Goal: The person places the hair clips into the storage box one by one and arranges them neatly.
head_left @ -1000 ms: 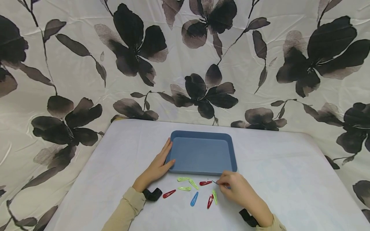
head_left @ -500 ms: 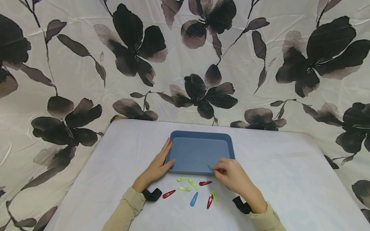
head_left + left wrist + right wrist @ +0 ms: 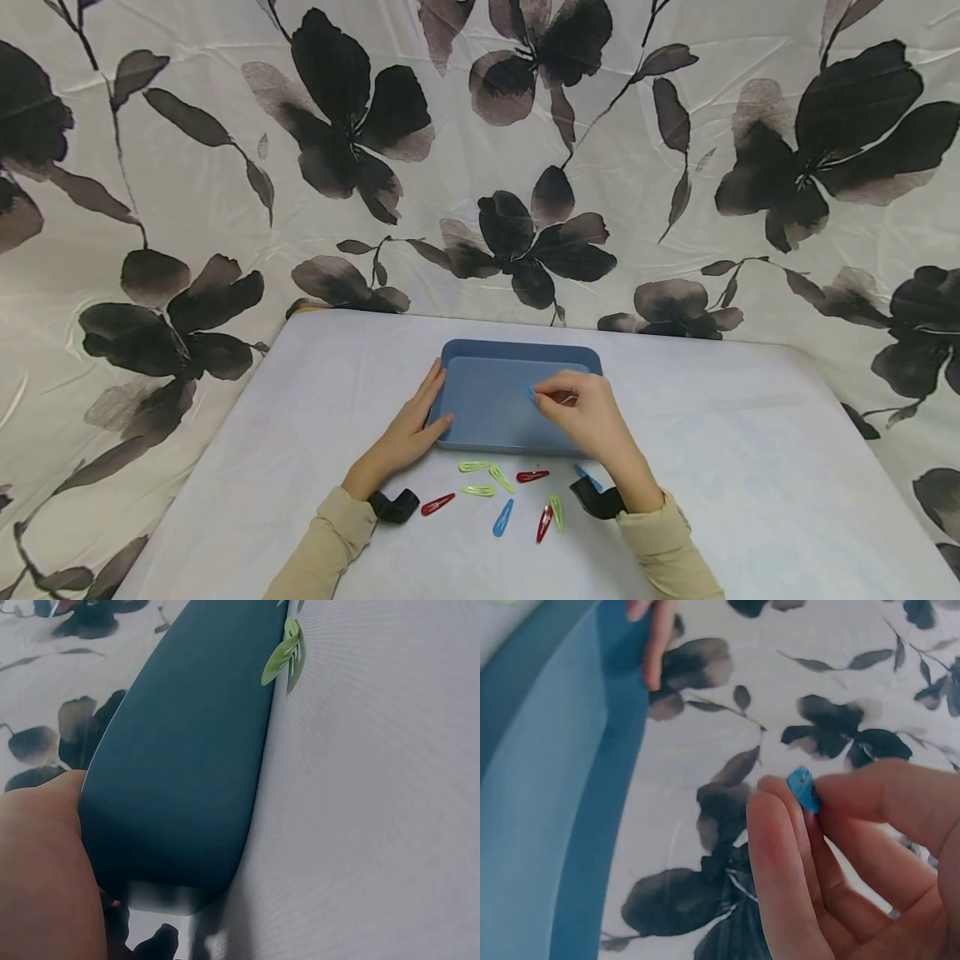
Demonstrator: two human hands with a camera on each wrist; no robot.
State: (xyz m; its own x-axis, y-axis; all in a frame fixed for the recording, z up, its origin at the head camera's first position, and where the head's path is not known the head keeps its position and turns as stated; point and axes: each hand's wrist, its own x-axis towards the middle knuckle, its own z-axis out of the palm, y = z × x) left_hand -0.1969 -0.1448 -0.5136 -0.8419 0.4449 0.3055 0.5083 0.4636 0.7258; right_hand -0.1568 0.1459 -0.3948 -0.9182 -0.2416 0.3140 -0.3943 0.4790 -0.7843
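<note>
A blue snap hair clip [image 3: 803, 789] is pinched between the thumb and fingertips of my right hand [image 3: 592, 412], raised over the blue tray [image 3: 480, 404]. Only a small end of that clip shows. My left hand [image 3: 401, 433] rests against the tray's left side, its fingers straight along the outer wall and its thumb near the front corner. In the left wrist view the tray's outer wall [image 3: 172, 750] fills the middle. No clips show in the visible part of the tray; my right hand covers some of it.
In front of the tray lie several green clips [image 3: 477, 491], red clips [image 3: 438, 503] and a blue clip [image 3: 503, 517]. Another blue clip [image 3: 588, 477] is partly behind the right wrist's black strap [image 3: 597, 500]. A floral cloth [image 3: 525, 167] hangs behind the white table [image 3: 712, 433].
My right hand has carried the pinched blue hair clip from the table, past the tray's front rim, to above its middle. My left hand has stayed in place.
</note>
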